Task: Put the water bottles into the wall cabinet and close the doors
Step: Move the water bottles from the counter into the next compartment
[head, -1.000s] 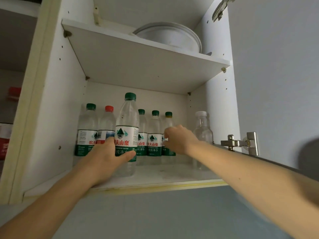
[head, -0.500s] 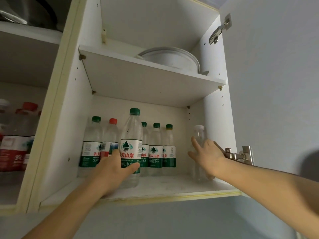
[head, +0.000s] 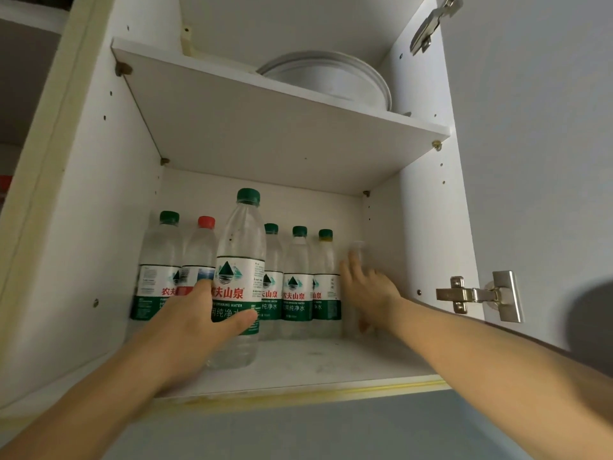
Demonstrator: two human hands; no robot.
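The wall cabinet stands open, with several water bottles on its lower shelf. My left hand grips a tall green-capped bottle standing upright near the shelf front. Behind it a back row holds a green-capped bottle, a red-capped bottle and three more green-capped bottles. My right hand has its fingers spread against a clear unlabelled bottle, which is blurred and stands just right of the row.
White plates lie on the upper shelf. The right door hangs open with a metal hinge beside my right forearm. A neighbouring compartment at the left edge shows something red.
My right hand has left the green-capped row, reached the clear bottle by the right wall and slid it left towards the row. My left hand keeps hold of the tall bottle.
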